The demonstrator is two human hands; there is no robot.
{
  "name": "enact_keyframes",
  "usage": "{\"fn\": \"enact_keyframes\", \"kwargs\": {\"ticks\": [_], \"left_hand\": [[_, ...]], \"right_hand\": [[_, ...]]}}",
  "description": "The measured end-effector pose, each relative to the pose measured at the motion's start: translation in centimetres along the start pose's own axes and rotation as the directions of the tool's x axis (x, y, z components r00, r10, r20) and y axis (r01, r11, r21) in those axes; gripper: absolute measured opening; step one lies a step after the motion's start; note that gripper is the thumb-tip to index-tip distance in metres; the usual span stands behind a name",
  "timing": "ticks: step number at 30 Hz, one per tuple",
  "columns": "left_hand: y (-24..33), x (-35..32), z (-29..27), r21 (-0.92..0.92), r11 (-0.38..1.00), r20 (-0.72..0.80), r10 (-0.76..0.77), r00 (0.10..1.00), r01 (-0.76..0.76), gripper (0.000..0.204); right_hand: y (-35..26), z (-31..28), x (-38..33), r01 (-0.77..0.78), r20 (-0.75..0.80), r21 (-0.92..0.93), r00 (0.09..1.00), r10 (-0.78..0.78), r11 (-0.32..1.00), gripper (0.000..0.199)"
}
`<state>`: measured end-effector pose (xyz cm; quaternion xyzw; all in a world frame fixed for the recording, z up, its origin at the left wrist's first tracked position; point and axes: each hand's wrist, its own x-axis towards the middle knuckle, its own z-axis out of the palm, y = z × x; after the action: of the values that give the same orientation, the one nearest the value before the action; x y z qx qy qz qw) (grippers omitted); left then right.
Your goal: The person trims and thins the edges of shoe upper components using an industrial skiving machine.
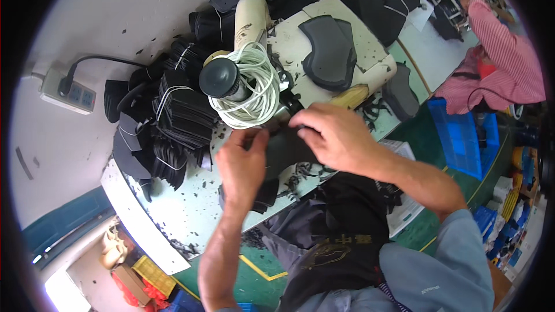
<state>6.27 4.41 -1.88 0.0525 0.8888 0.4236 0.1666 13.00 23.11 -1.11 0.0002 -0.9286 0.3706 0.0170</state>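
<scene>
Between my two hands lies a dark, flat sheet piece (284, 149), held near the machine's working end, which is partly hidden. My left hand (241, 164) has its fingers curled over the left edge of the piece. From the right, my right hand (337, 134) pinches the piece's far right edge, close to the machine. The machine (251, 20) has a cream arm. A coil of white cord (254, 95) hangs on it beside a round black knob (219, 77). Stacked dark shaped pieces (330, 52) lie on the machine's flat bed.
Tied bundles of black cut pieces (184, 112) crowd the table's left and back. Dark trimmings litter the white tabletop (191, 208). A power strip (68, 92) is on the wall. At right, a person in a striped sleeve (503, 52) works near a blue crate (462, 138).
</scene>
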Motion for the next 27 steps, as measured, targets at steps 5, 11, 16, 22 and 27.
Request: {"fn": "enact_keyframes", "kwargs": {"ticks": [5, 11, 16, 22, 27], "left_hand": [[-0.2, -0.9, 1.1, -0.209, 0.968, -0.006, -0.147, 0.989, 0.143, 0.019], [-0.1, -3.2, -1.5, -0.657, 0.601, 0.413, -0.218, 0.884, 0.455, 0.035], [-1.5, -2.5, -2.5, -0.438, 0.76, 0.48, -0.254, 0.839, 0.481, 0.028], [0.2, -0.7, -1.0, -0.407, 0.774, 0.418, -0.314, 0.853, 0.485, 0.028], [0.3, 2.7, -2.8, 0.16, 0.985, 0.394, -0.003, 0.919, -0.066, 0.03]], "right_hand": [[-0.3, -2.2, 1.2, 0.079, 0.139, -0.121, 0.988, -0.062, 0.99, 0.018], [-0.5, -1.8, -3.3, -0.156, 0.206, 0.423, 0.976, 0.073, 0.892, 0.033], [-1.4, 2.0, -4.3, -0.321, 0.261, 0.595, 0.944, 0.201, 0.736, 0.032], [-0.7, 1.3, -3.9, -0.263, 0.121, 0.518, 0.965, 0.234, 0.814, 0.025], [0.2, 3.1, -5.7, -0.299, 0.116, 0.73, 0.94, 0.321, 0.615, 0.054]]}}
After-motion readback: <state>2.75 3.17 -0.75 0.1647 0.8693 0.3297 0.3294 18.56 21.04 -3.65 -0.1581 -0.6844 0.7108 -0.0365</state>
